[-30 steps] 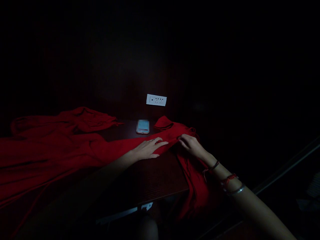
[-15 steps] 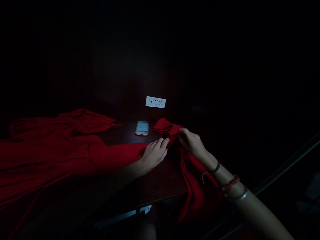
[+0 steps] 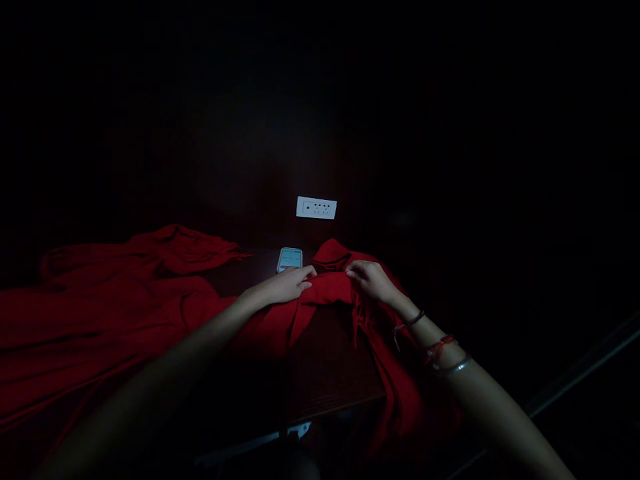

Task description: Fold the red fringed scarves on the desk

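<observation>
A long red cloth (image 3: 125,313) lies across a dark wooden table (image 3: 330,373) in a very dim room, one end hanging off the table's right edge. My left hand (image 3: 283,285) pinches a raised fold of the cloth near the table's back. My right hand (image 3: 370,280), bracelets and a red thread on its wrist, grips the same fold a little to the right. Between the two hands the cloth is lifted off the table.
A phone (image 3: 289,259) with a lit screen lies on the table just behind my left hand. A white socket panel (image 3: 316,207) sits on the dark wall behind. Metal bracket (image 3: 300,430) shows under the table's front edge. Everything around is in darkness.
My left hand went from lying flat on the cloth to pinching it. Both hands lifted the fold and moved it back towards the phone.
</observation>
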The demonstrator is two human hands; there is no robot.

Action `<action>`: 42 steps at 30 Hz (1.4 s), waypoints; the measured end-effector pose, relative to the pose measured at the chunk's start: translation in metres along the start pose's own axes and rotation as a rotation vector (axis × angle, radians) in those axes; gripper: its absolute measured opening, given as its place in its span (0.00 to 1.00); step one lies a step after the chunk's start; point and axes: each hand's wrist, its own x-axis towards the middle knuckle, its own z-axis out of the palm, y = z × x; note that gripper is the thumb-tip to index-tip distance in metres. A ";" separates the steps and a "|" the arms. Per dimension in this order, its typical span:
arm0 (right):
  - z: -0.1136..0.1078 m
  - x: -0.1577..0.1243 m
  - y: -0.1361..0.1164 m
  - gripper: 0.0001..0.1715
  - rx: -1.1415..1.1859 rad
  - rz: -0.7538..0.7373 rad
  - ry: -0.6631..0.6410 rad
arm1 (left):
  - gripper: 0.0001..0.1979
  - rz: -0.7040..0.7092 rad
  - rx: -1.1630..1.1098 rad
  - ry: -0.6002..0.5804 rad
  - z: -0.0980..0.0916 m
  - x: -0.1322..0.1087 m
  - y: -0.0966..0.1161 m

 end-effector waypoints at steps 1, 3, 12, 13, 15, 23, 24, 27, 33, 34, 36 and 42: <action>0.004 0.008 0.002 0.07 0.062 0.015 -0.039 | 0.09 -0.020 -0.027 0.000 0.002 0.001 -0.005; 0.013 0.023 0.005 0.07 0.199 0.047 -0.118 | 0.10 -0.059 -0.074 0.017 0.011 0.003 -0.012; 0.057 0.028 0.027 0.10 0.831 0.186 -0.112 | 0.06 -0.252 -0.078 0.143 0.035 0.008 -0.013; 0.059 0.025 0.029 0.09 0.837 0.187 -0.121 | 0.05 -0.253 -0.068 0.119 0.034 0.008 -0.013; 0.062 0.020 0.031 0.07 0.813 0.160 -0.157 | 0.05 -0.253 -0.047 0.066 0.032 0.007 -0.013; 0.061 0.017 0.034 0.06 0.608 -0.026 0.033 | 0.05 -0.316 -0.086 -0.060 0.032 0.009 -0.015; 0.061 0.017 0.035 0.08 0.580 -0.052 0.034 | 0.05 -0.325 -0.110 -0.068 0.033 0.010 -0.016; 0.060 0.017 0.035 0.12 0.542 -0.097 0.008 | 0.03 -0.352 -0.206 -0.053 0.034 0.011 -0.020; 0.060 0.015 0.034 0.14 0.500 -0.116 -0.064 | 0.06 -0.405 -0.355 0.013 0.041 0.013 -0.033; 0.061 0.015 0.034 0.15 0.476 -0.111 -0.053 | 0.07 -0.415 -0.357 0.025 0.041 0.013 -0.035; 0.064 0.015 0.035 0.18 0.429 -0.071 -0.021 | 0.09 -0.426 -0.339 0.026 0.040 0.013 -0.036; 0.058 0.015 0.035 0.17 0.253 -0.036 0.105 | 0.02 -0.358 -0.201 -0.129 0.025 0.009 -0.030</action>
